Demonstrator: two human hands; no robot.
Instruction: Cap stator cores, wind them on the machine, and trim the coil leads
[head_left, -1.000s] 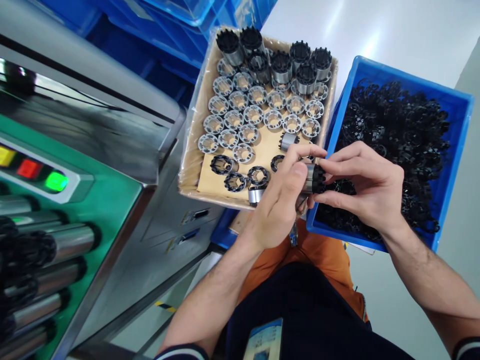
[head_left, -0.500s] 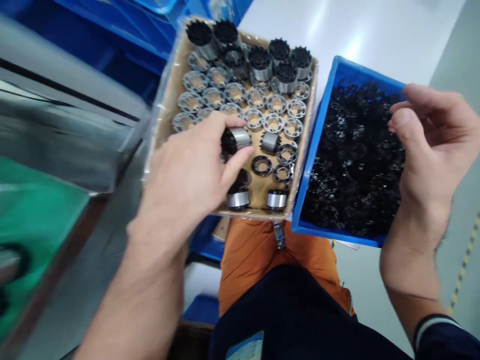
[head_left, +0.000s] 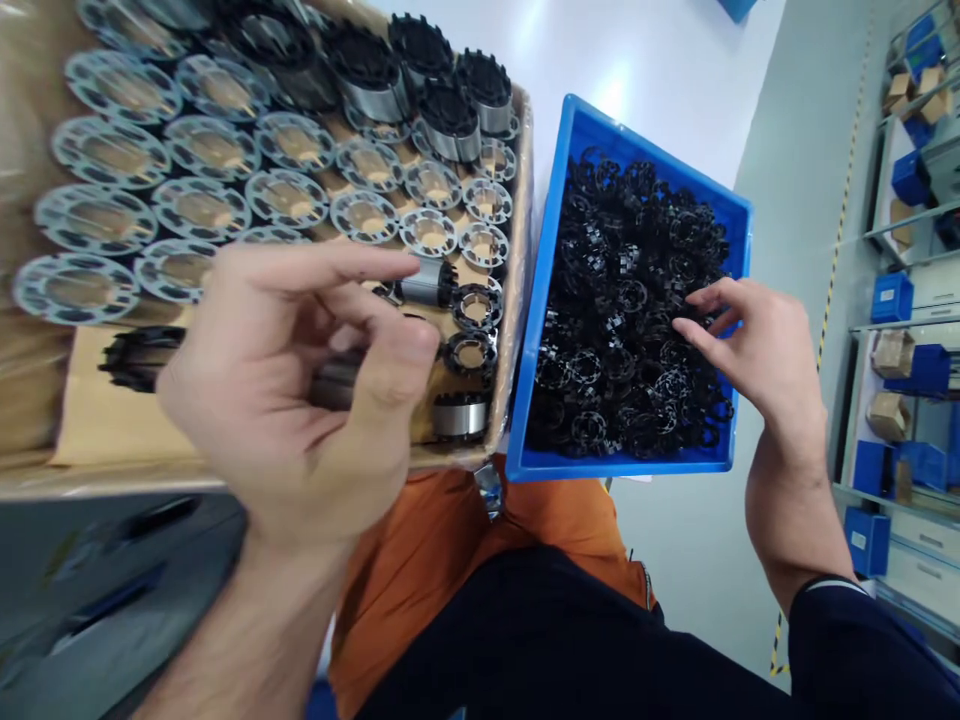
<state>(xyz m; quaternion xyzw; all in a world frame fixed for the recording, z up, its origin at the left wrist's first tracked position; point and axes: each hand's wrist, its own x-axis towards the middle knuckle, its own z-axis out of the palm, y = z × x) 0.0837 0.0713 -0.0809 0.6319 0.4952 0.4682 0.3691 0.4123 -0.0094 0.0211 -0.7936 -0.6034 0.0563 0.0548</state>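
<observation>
My left hand (head_left: 300, 370) is over the carton of metal rings, its fingers curled and thumb reaching right. A dark grey cylindrical core (head_left: 334, 385) shows in the hollow between fingers and palm, mostly hidden. Just past the index fingertip a laminated metal core (head_left: 427, 281) with black toothed ends lies on its side. My right hand (head_left: 750, 345) hangs over the blue bin (head_left: 531, 400), thumb and forefingers apart, with nothing visible between them. Beneath the fingertips, black toothed plastic rings (head_left: 634, 300) fill the bin in a loose heap.
Rows of metal rings (head_left: 206, 205) stand in the carton (head_left: 517, 300), with black-capped cores (head_left: 367, 75) on top at the back. Another core (head_left: 460, 415) sits near its front right corner. Shelves with blue bins (head_left: 930, 370) stand at the far right.
The view has shifted left and closer to the carton. My left hand has turned and curled its fingers. My right hand has come down from the bin's right edge to over the black rings.
</observation>
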